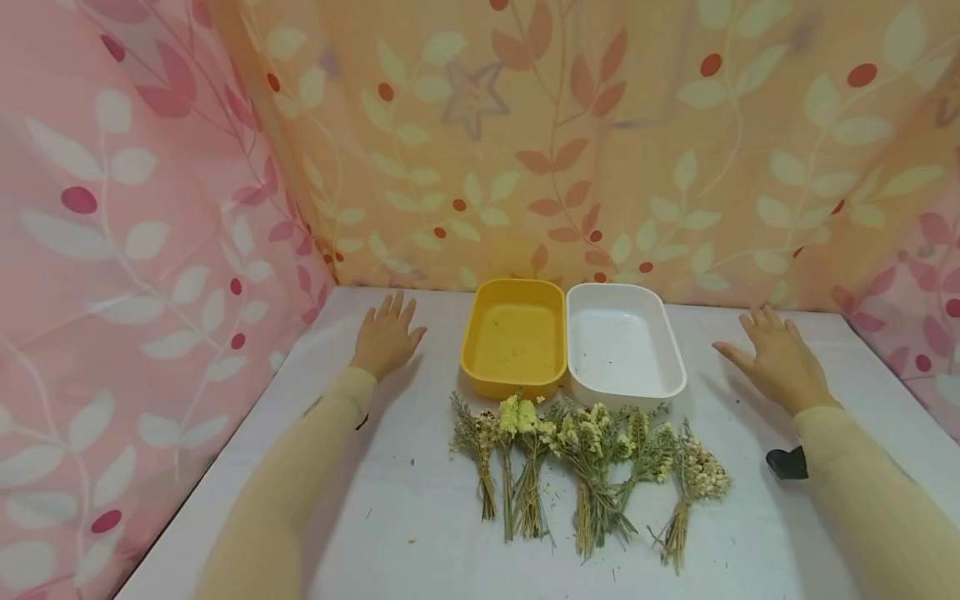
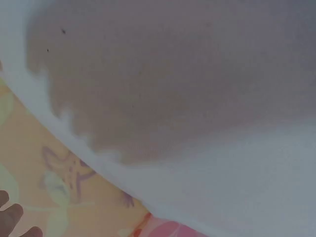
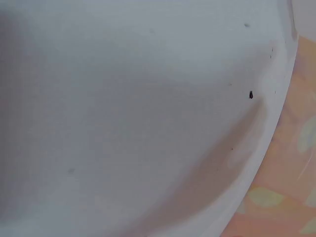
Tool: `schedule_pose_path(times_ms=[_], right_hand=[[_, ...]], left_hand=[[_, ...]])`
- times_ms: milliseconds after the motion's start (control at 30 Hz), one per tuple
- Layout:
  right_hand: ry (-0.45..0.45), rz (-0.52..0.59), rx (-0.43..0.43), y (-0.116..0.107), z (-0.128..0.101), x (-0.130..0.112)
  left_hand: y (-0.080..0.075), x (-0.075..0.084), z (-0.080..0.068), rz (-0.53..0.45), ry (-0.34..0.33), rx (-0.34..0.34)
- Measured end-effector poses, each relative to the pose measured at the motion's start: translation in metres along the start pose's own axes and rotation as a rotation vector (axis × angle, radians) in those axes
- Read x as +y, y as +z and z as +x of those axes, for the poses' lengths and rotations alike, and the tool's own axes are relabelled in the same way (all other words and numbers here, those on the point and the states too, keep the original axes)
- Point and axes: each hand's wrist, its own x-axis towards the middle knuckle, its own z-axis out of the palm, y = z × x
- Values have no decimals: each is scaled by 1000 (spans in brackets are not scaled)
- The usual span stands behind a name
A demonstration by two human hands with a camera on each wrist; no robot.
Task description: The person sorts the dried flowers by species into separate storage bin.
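Here, I have both hands flat on the surface (image 1: 420,533), fingers spread, gripping nothing: left hand (image 1: 386,337) beside the yellow tray (image 1: 514,337), right hand (image 1: 776,360) beside the white tray (image 1: 624,346). The 5 dried flower bunches (image 1: 588,454) lie just before the trays.

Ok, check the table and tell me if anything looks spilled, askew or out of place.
Only small things: loose plant crumbs are scattered on the white table around the dried flower bunches, and a few specks lie inside the yellow tray and the white tray. Both trays sit upright, side by side.
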Motion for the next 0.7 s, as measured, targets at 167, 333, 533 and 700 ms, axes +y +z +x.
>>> schedule_pose_path(times_ms=[167,333,533,700], right_hand=[[-32,-1,19,-4,-8,-11],[-58,-17,32,-2,-18,-19],[-50,8,36,0,-26,-28],[-30,56,24,-2,-30,-34]], left_hand=[[-2,8,-7,-17,15,-32],[-8,21,-11,-44,25,-53],[-11,29,-18,-75,32,-74],[-14,31,-23,-128,36,-35]])
